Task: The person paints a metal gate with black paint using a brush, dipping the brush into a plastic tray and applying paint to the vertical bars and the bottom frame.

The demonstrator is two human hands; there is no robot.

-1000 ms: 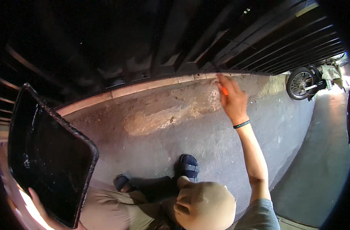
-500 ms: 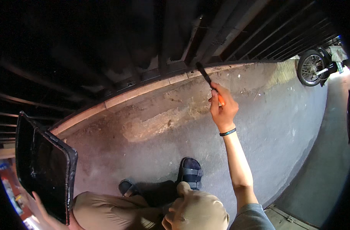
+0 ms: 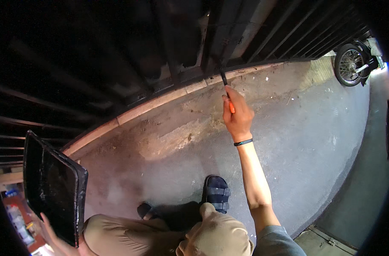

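My right hand is closed around the handle of a paintbrush, whose orange end shows between my fingers. The dark brush head meets the foot of a black ribbed metal gate or fence, just above a pale ledge; its tip blends into the dark metal. At lower left, my left hand holds a black paint tray tilted up beside my knee. My thumb shows by its edge while the other fingers are hidden. Dried pale smears mark the tray's rim.
A pale tiled ledge runs along the fence base above a stained concrete floor. My sandalled foot is planted at lower centre. A motorbike wheel stands at far right. Bottles and small goods sit at the left edge.
My right hand and the brush have shifted slightly left, and the brush now stands more upright against the fence. The tray appears slightly farther right and lower; the view has also shifted a little.
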